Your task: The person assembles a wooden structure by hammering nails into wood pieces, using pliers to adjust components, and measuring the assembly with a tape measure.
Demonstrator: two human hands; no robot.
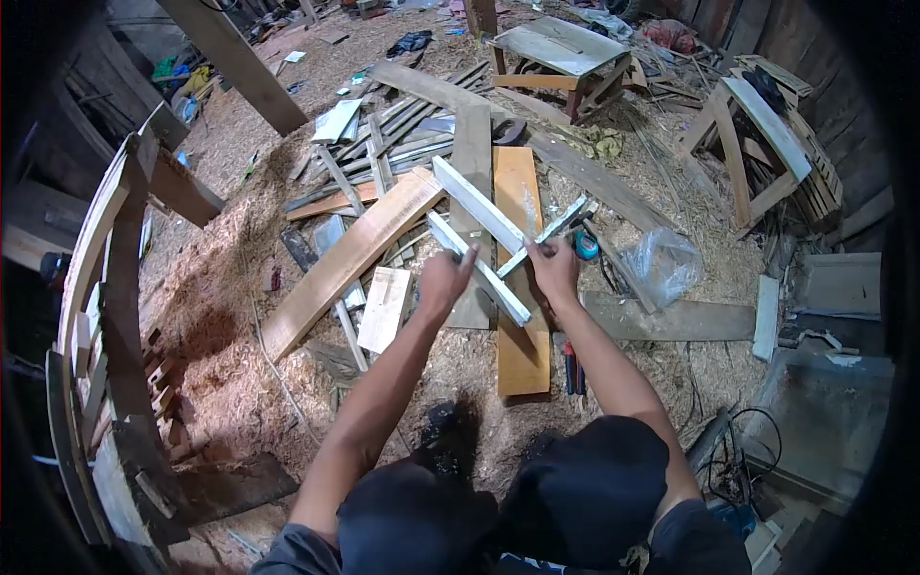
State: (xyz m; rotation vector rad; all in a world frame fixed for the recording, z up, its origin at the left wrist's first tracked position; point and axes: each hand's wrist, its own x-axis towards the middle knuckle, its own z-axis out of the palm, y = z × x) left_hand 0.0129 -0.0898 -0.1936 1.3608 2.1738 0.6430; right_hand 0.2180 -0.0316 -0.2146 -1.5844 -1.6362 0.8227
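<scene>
My left hand (447,284) is closed around the middle of a white-faced wooden strip (504,298) that slants down to the right. A second white-faced strip (476,202) runs nearly parallel beyond it. My right hand (554,270) is closed at that strip's lower right end, where a thinner crosspiece (563,219) meets it at an angle. Together the pieces overlap an orange-brown board (522,369) and a grey plank (472,134) lying below. Beside my right hand sits a teal and black tape measure (586,244).
Red-handled pliers (574,369) lie right of the orange-brown board. A long light plank (350,264) slants at left, near a pile of thin strips (383,158). Wood shavings (220,355) cover the floor. Clear plastic (663,264) lies right; a low table (561,46) stands behind.
</scene>
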